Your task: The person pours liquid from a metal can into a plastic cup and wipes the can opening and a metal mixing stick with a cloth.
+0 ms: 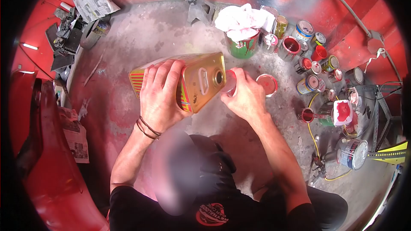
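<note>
My left hand (160,92) is wrapped round a large rectangular metal can (201,62), gold with red, yellow and green stripes. The can lies tilted on its side in the air, its round spout facing right. Between the thumb and fingers of my right hand (246,94) is a small clear cup (230,82) with a reddish tint, close by the spout. Whether liquid is flowing between them I cannot make out. Just right of that hand, a round container with red paint (267,85) stands on the floor.
Several paint cans (307,84) crowd the right side. A green bucket (244,48) topped with white cloth (239,19) stands at the back, near a jack stand (198,8). A yellow hose (311,124) crosses the floor at right. A red panel (55,167) borders the left.
</note>
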{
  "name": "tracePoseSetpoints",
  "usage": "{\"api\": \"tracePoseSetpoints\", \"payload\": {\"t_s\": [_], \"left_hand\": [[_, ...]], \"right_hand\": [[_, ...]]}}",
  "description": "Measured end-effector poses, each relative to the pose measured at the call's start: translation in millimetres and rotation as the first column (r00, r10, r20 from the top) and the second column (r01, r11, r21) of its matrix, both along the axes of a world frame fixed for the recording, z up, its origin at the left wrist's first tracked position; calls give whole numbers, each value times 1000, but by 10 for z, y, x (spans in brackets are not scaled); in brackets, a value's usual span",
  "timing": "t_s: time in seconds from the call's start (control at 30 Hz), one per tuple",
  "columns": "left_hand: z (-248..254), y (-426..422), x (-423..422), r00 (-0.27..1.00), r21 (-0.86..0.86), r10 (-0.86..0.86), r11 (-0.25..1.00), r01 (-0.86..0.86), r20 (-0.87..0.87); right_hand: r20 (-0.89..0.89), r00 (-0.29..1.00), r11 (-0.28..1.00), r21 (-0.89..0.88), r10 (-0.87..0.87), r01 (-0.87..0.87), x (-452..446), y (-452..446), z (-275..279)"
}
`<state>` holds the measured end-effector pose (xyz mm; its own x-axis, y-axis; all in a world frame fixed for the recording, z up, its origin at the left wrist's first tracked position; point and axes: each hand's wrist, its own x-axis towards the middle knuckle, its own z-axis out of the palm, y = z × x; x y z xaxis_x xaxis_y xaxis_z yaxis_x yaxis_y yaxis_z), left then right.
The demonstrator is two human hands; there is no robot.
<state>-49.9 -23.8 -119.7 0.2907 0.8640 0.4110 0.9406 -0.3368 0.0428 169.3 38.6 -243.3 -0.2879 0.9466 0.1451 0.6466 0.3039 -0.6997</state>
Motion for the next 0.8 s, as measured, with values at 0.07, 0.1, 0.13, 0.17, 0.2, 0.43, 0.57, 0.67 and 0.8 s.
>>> {"api": "tracePoseSetpoints", "payload": {"t_s": [0.07, 0.1, 0.13, 0.17, 0.2, 0.43, 0.57, 0.67, 0.8], "left_hand": [[-3, -3, 7, 1000, -11, 7, 1000, -7, -2], [-2, -1, 7, 1000, -11, 8, 1000, -8, -11], [0, 3, 7, 1000, -11, 9, 1000, -9, -20], [1, 8, 8, 1000, -11, 9, 1000, -9, -29], [1, 11, 10, 999, -8, 4, 1000, -5, -36], [-46, 73, -90, 1000, -26, 10, 1000, -10, 28], [-271, 124, -219, 921, -157, 111, 986, -55, 374], [-433, 229, -178, 782, -260, 170, 966, -11, 600], [-1003, 504, -158, 652, -243, 134, 967, 80, 746]], "right_hand": [[-11, 1000, 1000, -7, 2, -2, -14, -1, -16], [-7, 1000, 1000, -3, 2, -2, -21, 2, -21], [-4, 1000, 1000, 0, 2, -2, -27, 5, -26], [-4, 1000, 1000, 7, 5, -5, -33, 8, -36], [-4, 1000, 1000, 14, 10, -9, -41, 10, -52], [-37, 999, 1000, 24, 8, -8, -81, 35, -130], [-112, 990, 996, 0, -84, 84, -11, -5, -210], [-148, 979, 990, 11, -138, 141, 141, -54, -286], [-199, 967, 983, 57, -159, 173, 473, -175, -414]]}}
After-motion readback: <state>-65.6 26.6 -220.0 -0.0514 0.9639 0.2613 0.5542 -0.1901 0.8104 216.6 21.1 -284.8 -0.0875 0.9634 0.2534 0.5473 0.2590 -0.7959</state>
